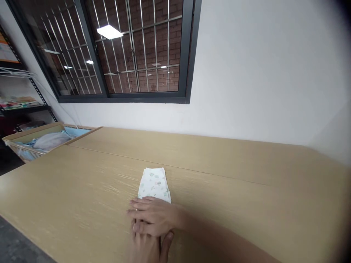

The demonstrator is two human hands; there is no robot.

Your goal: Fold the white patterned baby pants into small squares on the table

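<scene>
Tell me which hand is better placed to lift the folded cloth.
Right, probably. The right hand lies at the near edge of the folded cloth, on top of the left hand, which is farther back and partly covered.

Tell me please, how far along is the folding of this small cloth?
Done: the cloth lies folded into a small rectangle on the table. In hand: the right hand lies over the left hand, flat at its near end. Left: probably only letting go; it is not in the box.
</scene>
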